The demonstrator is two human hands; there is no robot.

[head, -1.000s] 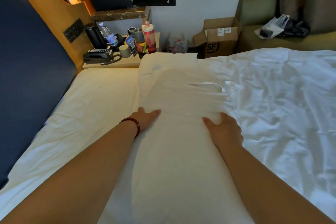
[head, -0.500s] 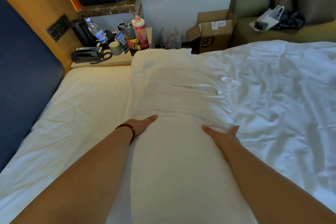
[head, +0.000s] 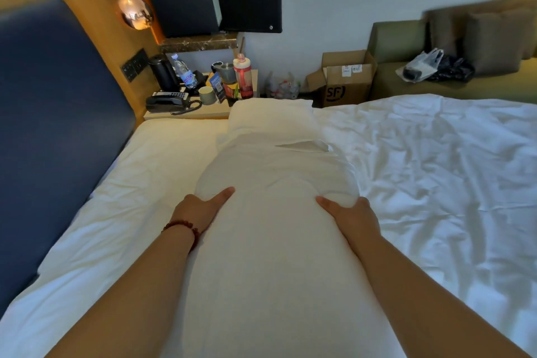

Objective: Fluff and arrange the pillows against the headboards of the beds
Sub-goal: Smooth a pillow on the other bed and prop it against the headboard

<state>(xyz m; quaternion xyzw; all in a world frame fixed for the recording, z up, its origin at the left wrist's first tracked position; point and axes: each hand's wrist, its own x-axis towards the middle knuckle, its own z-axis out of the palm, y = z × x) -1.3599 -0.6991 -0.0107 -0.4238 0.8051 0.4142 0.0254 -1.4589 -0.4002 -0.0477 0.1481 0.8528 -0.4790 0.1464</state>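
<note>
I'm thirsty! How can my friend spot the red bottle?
Look at the bedside table beside the blue headboard. The red bottle stands at its right end, nearest the cardboard box. Unlike the clear water bottle, it is white above and red below.

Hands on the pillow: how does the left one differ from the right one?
The left hand wears a red bead bracelet; the right hand's wrist is bare. The left hand is on the pillow's side nearer the blue headboard, the right hand on the side by the rumpled duvet. The left hand's fingers are hidden; some of the right hand's show. Both lay a thumb on top of the pillow.
</note>
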